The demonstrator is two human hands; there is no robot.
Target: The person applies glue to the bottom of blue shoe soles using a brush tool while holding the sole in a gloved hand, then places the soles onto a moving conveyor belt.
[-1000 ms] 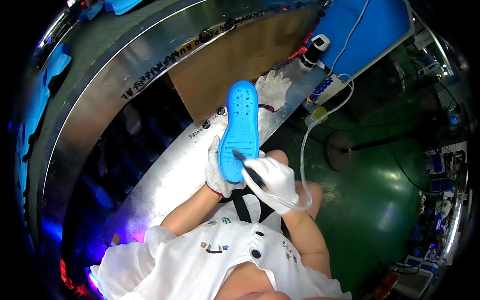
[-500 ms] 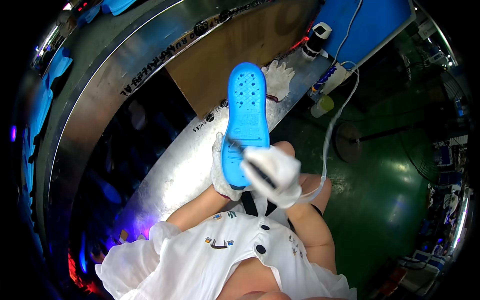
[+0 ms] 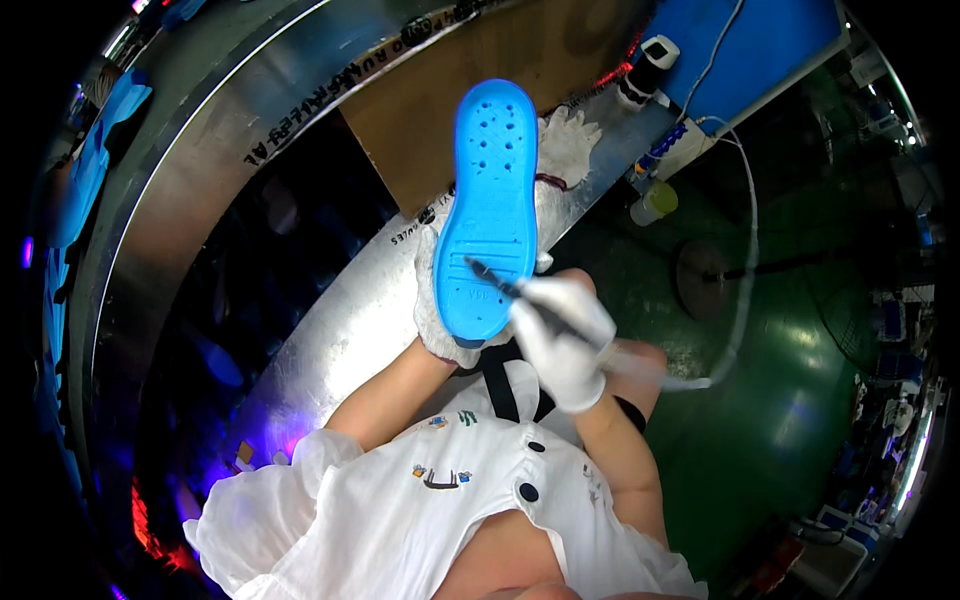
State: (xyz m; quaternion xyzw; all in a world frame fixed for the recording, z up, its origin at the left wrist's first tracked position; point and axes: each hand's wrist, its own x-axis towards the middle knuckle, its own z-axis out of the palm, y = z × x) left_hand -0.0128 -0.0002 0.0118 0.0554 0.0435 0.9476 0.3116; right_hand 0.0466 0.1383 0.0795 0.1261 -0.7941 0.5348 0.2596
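Observation:
A bright blue shoe sole (image 3: 488,210), with small holes at its toe and raised bars toward its heel, is held upright in front of me. My left hand (image 3: 430,305), in a white knit glove, wraps round it from behind and the left side; the sole hides most of its fingers. My white-gloved right hand (image 3: 560,345) grips a slim dark pen-like tool (image 3: 497,281). That tool's tip lies over the heel area; whether it touches the surface I cannot tell. A clear hose (image 3: 748,270) trails off from behind my right hand.
Beyond the sole, a spare white glove (image 3: 568,143) lies on the metal bench (image 3: 335,355), next to a brown board (image 3: 420,130). A black-and-white device (image 3: 650,72) and a yellow-capped container (image 3: 655,203) stand farther right. Blue pieces (image 3: 95,170) line the far left.
The sole has moved up and slightly away, its face tipping a little. My right hand has shifted slightly right with the tool, and the hose has swung out to the right.

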